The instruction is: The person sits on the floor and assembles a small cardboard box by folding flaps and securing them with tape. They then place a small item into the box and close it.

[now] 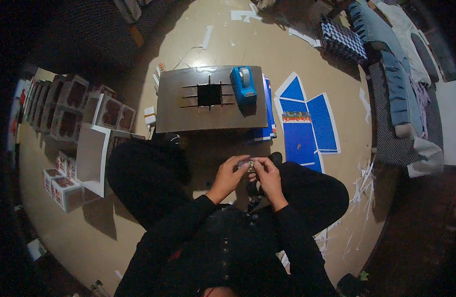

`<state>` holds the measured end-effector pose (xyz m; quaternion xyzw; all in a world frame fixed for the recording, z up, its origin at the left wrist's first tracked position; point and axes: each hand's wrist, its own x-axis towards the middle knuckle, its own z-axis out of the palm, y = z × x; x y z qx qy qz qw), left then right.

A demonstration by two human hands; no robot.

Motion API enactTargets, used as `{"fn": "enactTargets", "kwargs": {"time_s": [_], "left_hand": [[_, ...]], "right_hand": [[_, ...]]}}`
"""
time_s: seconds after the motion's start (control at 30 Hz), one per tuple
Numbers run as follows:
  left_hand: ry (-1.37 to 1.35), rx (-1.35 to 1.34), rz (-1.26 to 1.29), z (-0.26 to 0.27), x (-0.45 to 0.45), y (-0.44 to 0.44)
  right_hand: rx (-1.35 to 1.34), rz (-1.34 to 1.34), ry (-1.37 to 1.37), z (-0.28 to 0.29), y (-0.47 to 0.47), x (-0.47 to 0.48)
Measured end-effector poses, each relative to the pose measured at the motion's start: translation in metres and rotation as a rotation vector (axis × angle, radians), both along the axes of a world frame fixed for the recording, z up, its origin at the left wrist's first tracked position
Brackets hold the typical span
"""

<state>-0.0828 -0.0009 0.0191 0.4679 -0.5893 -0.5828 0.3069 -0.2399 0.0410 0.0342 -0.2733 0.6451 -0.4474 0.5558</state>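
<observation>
Above my lap, my left hand [229, 176] and my right hand [269, 179] meet with their fingertips around a small pale-green and grey item [251, 164]. Fingers cover most of that item, so its kind cannot be told. Beyond the hands stands a low brown table or box [176, 115] with a square hole and slits cut in its top. A blue tape dispenser [244, 87] with a roll of clear tape rests on its right side. Blue printed cardboard sheets [268, 126] lean or lie along the right edge.
A flat blue cardboard cut-out [299, 139] lies on the floor at right. Printed boxes [70, 107] are stacked at left, beside an open white-edged panel [92, 159] and smaller boxes [64, 191]. Paper strips [363, 182] litter the floor near a sofa [393, 146].
</observation>
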Motion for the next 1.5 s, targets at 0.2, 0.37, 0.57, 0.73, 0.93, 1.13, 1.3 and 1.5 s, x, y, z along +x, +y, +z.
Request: {"fn": "enactTargets", "kwargs": {"time_s": [0.2,0.37,0.57,0.73,0.93,1.13,1.3,1.5], "left_hand": [[0.201,0.327,-0.001,0.008,0.002,0.0],[0.054,0.089,-0.025,0.001,0.003,0.0],[0.04,0.016,-0.025,-0.005,0.002,0.0],[0.029,-0.043,0.003,-0.011,0.002,0.002],[0.045,-0.008,0.003,-0.005,0.002,0.001],[0.092,0.057,-0.011,0.004,0.003,-0.002],[0.088,-0.005,-0.001,-0.005,0.002,0.0],[0.089,-0.078,-0.002,-0.008,0.001,-0.001]], "right_hand": [[-0.137,0.159,0.654,0.024,-0.025,-0.017],[-0.319,0.125,0.597,0.052,-0.105,-0.03],[-0.016,0.238,0.174,0.086,-0.194,-0.028],[0.114,0.292,0.063,0.088,-0.209,-0.034],[0.185,0.258,-0.242,0.08,-0.216,-0.044],[0.131,0.247,-0.261,0.068,-0.216,-0.046],[0.052,0.165,-0.407,0.077,-0.2,-0.037],[0.06,0.039,-0.412,0.065,-0.187,-0.03]]}}
